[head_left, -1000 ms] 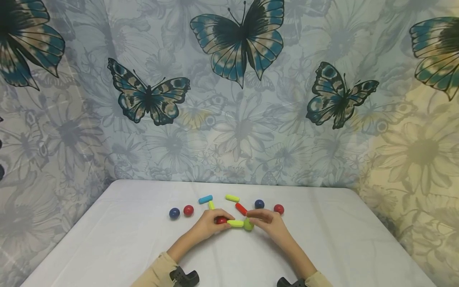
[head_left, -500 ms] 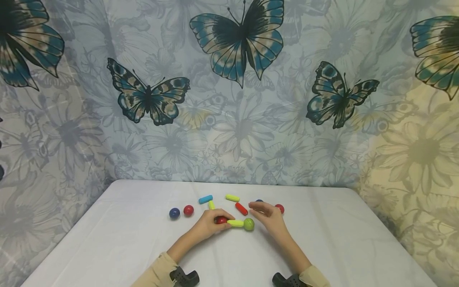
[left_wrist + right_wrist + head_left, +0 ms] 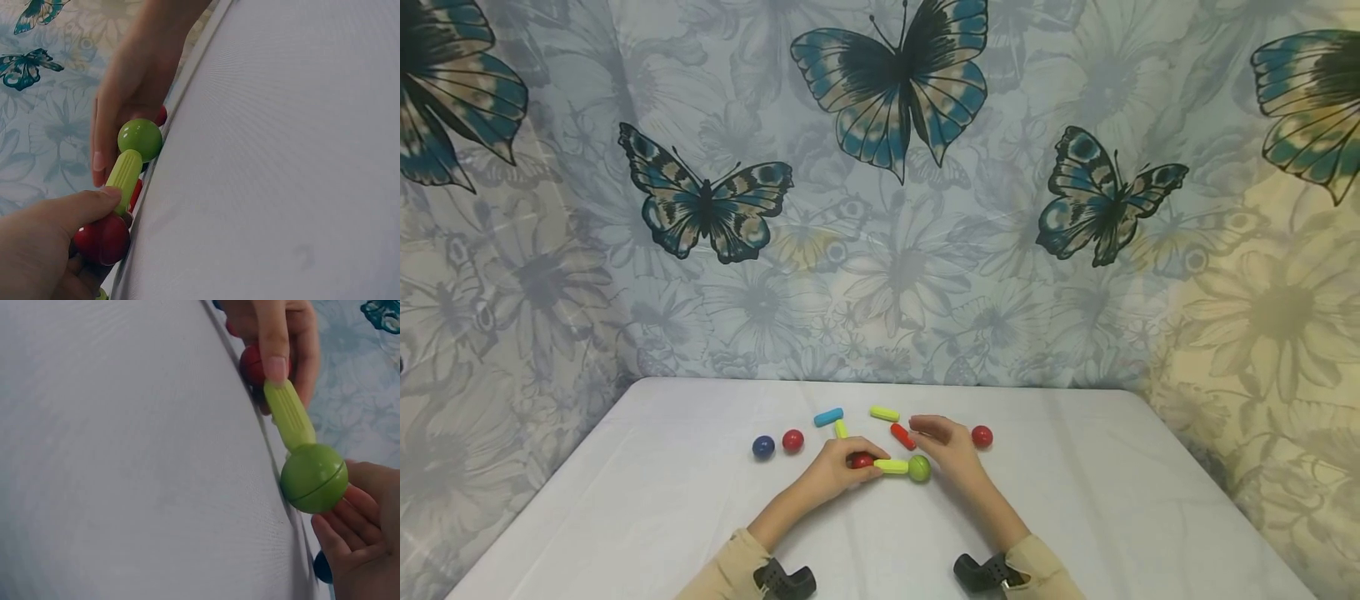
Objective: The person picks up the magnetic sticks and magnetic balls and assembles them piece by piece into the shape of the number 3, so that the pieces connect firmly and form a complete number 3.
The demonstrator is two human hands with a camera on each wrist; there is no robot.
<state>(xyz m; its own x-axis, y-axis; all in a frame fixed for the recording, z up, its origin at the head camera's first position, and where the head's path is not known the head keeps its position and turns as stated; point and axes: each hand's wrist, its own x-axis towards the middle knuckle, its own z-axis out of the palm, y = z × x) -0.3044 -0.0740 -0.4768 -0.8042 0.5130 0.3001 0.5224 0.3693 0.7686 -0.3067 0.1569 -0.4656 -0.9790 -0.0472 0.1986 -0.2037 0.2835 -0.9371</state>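
My left hand (image 3: pixel 837 467) grips a red ball (image 3: pixel 862 461), its thumb lying over the near end of a yellow-green rod (image 3: pixel 127 178). That rod runs from the red ball to a green ball (image 3: pixel 919 468), so the three form one straight piece, like a dumbbell. Behind and to the right of the green ball is my right hand (image 3: pixel 951 444), fingers loosely extended and nothing in its grasp. Its fingertips are right at the end of a red rod (image 3: pixel 902 436) on the table. In the right wrist view, the green ball (image 3: pixel 314 479) overlaps the fingers.
To the left lie a dark blue ball (image 3: pixel 763 447) and another red ball (image 3: pixel 793 441). Farther back are a blue rod (image 3: pixel 829 417) and a yellow-green rod (image 3: pixel 884 413); one more red ball (image 3: pixel 982 437) sits right. Beside my right hand is a blue ball (image 3: pixel 323 567).
My right hand has left the green ball, moved back and right, then shifted left toward the red rod. It now hides the right-hand blue ball in the head view. My left hand keeps its hold.
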